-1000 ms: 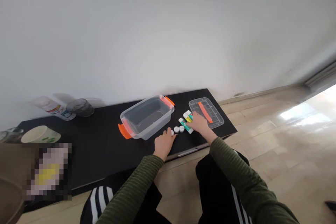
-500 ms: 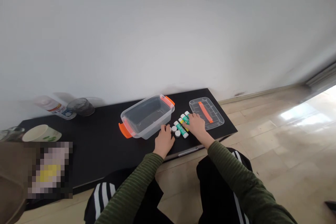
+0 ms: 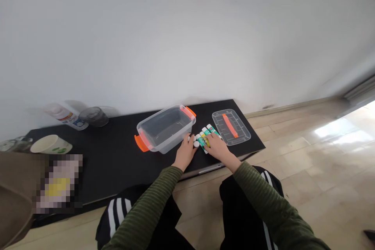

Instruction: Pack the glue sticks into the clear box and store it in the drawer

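My left hand [image 3: 184, 154] is curled around a few small white round pieces [image 3: 196, 144] that look like caps, its thumb and fingertips touching them. My right hand [image 3: 219, 149] bends over several glue sticks [image 3: 204, 137] lying side by side, green and white with a yellow one among them. Its fingers press on their near ends and partly cover them. Just beyond my left hand stands a clear plastic box [image 3: 172, 143] with orange latches, its top uncovered. The clear lid [image 3: 246, 136] with an orange handle lies flat to the right of the glue sticks.
The black tabletop [image 3: 117, 160] runs along a white wall. At its left stand a spray can [image 3: 68, 118], a dark glass [image 3: 94, 117] and a paper cup [image 3: 49, 145]. A blurred-out patch [image 3: 58, 183] and a brown shape [image 3: 17, 187] fill the lower left.
My left hand has moved right and closed in around the white pieces. My right hand has shifted slightly nearer to me, over the near ends of the glue sticks, which now lie closer together.
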`<state>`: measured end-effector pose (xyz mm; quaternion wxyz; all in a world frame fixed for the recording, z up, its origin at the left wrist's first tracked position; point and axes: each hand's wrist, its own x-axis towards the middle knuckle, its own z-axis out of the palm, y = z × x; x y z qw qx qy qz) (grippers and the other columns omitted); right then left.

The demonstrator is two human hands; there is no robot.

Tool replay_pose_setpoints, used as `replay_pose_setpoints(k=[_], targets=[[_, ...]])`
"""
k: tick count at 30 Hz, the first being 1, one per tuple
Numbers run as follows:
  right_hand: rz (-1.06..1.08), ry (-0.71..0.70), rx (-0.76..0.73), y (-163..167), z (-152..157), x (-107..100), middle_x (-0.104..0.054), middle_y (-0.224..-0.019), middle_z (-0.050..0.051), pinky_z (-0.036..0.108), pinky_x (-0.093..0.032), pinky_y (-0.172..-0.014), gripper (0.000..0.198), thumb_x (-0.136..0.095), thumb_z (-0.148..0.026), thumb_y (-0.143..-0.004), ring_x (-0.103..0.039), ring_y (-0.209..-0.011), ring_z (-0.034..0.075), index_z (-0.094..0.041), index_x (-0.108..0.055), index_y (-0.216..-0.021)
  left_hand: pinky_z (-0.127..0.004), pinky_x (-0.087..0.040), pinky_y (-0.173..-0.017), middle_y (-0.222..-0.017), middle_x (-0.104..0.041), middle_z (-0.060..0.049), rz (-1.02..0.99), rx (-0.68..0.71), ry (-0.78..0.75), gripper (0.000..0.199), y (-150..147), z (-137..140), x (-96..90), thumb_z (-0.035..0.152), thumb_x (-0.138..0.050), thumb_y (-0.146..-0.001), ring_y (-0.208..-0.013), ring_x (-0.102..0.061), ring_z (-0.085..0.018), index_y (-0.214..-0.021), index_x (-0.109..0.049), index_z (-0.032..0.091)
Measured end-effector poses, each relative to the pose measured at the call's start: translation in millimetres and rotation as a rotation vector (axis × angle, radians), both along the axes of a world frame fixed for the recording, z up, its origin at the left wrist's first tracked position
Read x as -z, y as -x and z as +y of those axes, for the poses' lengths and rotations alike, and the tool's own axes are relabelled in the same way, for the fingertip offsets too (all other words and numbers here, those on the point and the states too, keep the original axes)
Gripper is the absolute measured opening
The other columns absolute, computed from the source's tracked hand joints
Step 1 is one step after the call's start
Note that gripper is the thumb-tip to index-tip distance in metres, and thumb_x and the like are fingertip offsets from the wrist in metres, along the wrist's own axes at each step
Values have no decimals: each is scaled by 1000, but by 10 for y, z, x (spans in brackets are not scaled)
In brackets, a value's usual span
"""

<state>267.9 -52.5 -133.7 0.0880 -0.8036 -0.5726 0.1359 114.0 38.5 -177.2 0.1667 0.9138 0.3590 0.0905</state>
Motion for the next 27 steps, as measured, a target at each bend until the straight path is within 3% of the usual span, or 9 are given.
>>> replay_pose_setpoints(k=[6,11,13,15,18,20,22,24,27], targets=[[57,-146,-46,-39,-99,-104,-61,-124,9,29,-47,-93,28,-45,-25,-97,-56,-118,21,-22,-59,-122,-33,-54,-90,-157,-31,-14,56,10,14,62,109,-93,-245,22,-59,-88,-130,-52,-26,-146,-34,24],[115,-33,-206,63,-266,-141,-67,-113,7,27,-47,-87,26,-50,-21,-94,-63,-105,19,-23,-65,-114,-31,-52,-86,-130,-56,-9,-30,103,143,35,360,-289,-480,26,-52,-91,-112,-62,-22,-126,-55,23],[182,91,-306,116,-349,-171,-71,-101,5,26,-46,-82,21,-56,-18,-89,-65,-96,19,-21,-69,-105,-29,-51,-81,-110,-65,-7,-19,232,348,24,493,-320,-577,26,-57,-87,-97,-65,-20,-109,-64,22],[379,258,-428,152,-438,-243,-71,-85,3,24,-46,-73,14,-60,-18,-85,-66,-81,16,-19,-71,-94,-28,-50,-73,-91,-69,-4,35,415,690,21,626,-316,-697,32,-66,-81,-81,-65,-18,-98,-69,20],[882,405,-577,158,-544,-411,-66,-68,1,21,-44,-60,22,-63,-37,-85,-60,-60,11,-15,-70,-83,-28,-47,-60,-73,-68,-5,-39,594,1153,42,762,-269,-888,59,-70,-74,-63,-61,-16,-80,-71,17],[1124,279,-577,136,-556,-503,-62,-63,2,22,-41,-53,48,-55,-58,-88,-53,-53,10,-14,-67,-74,-29,-40,-50,-52,-57,-6,-324,497,1219,71,768,-218,-963,82,-44,-78,-49,-52,-14,-53,-60,18],[1186,69,-473,100,-500,-527,-55,-54,2,23,-35,-48,73,-31,-75,-91,-44,-46,9,-15,-60,-59,-30,-31,-44,-36,-35,-4,-566,263,1159,85,695,-152,-957,86,-3,-81,-39,-37,-12,-36,-39,24],[1120,-51,-272,54,-387,-475,-43,-45,1,25,-31,-46,86,-5,-79,-90,-36,-43,10,-19,-49,-47,-30,-25,-42,-33,-22,-3,-576,34,1105,84,568,-77,-868,78,19,-79,-36,-28,-11,-34,-28,27],[923,-19,-12,-31,-199,-330,-32,-41,0,27,-36,-51,86,9,-77,-88,-34,-44,11,-23,-39,-40,-29,-22,-43,-33,-23,-3,-420,-102,1071,83,363,18,-661,77,20,-80,-37,-27,-10,-34,-27,25]])
